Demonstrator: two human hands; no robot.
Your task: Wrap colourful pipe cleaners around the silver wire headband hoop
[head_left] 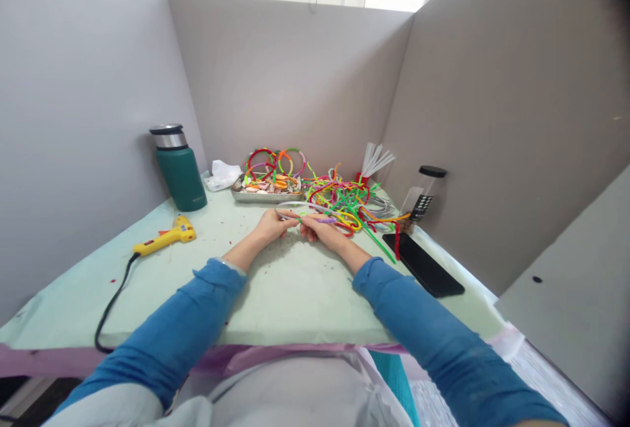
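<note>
My left hand (273, 225) and my right hand (321, 230) meet above the middle of the table, fingertips almost touching. Both are closed in a pinch on a thin white hoop (309, 204), whose far side curves up behind the fingers. Between the fingertips a bit of green fuzzy pipe cleaner (298, 220) shows on the hoop, and a purple stretch (327, 220) lies by my right hand. The fingers hide much of the hoop's near side. Just beyond my right hand spreads a tangled pile of coloured pipe cleaners (339, 192).
Behind the hands stands a metal tray (268, 197) of small pieces, with wrapped rings (262, 158) behind. At left are a yellow glue gun (167, 238), a green bottle (181, 174) and tissue (224, 174). Right: white sticks (377, 161), a clear jar (427, 194), a black phone (426, 266). Partitions enclose the table.
</note>
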